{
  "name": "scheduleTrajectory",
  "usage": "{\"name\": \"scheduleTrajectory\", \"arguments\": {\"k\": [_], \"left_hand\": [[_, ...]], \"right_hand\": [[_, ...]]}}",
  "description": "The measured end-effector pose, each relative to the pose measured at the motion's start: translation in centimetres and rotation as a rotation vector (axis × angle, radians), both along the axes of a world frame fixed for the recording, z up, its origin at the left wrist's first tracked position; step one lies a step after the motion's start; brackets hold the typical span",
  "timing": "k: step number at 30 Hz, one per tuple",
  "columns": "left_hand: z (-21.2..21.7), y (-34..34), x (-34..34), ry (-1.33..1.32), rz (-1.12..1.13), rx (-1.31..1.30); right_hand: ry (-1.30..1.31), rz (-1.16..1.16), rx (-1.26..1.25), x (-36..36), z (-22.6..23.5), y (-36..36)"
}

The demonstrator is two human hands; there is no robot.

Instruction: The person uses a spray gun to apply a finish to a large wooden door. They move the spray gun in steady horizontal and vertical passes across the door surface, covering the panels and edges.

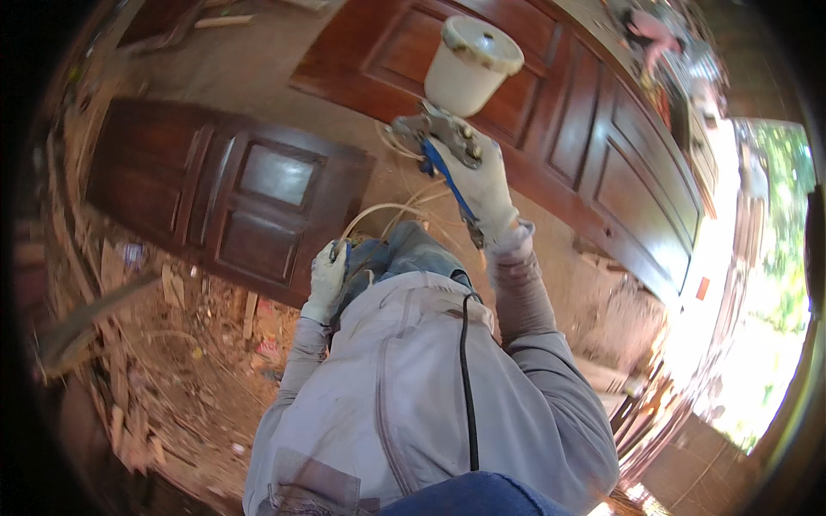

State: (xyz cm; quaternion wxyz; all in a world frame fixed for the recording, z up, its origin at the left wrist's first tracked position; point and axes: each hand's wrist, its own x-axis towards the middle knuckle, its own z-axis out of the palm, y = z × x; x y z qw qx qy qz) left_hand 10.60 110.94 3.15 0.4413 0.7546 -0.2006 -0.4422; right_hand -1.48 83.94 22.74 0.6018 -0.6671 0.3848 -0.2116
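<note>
My right hand point(483, 191), in a white glove, is closed around the grip of a metal spray gun point(443, 133) with a blue part along its handle. A whitish cup point(465, 82) sits on top of the gun, stained around its rim. Lower and to the left, my gloved left hand point(328, 279) is closed on a pale, thin hose point(379, 208), which loops in front of my legs. Beyond the gun lies a glossy reddish-brown panelled door point(572, 129). A second dark brown panelled door point(232, 202) is left of the hose.
Wood scraps and shavings point(215, 361) cover the ground at the lower left. A plank point(103, 318) juts in at the far left. Stacked timber point(645, 404) stands at the right near a bright opening. Someone in pink point(656, 36) is at the far upper right.
</note>
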Motion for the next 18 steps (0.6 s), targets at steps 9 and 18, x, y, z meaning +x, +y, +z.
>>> {"name": "scheduleTrajectory", "arguments": {"k": [9,18], "left_hand": [[1.9,-8.1,-3.5,-0.26,-0.81,-0.114],[5.7,-13.8,-11.3,-0.261,-1.113,-0.03]], "right_hand": [[0.354,-0.791,-0.043,-20.5,4.1,6.9],[0.37,-0.426,-0.155,-25.4,5.7,-1.9]]}}
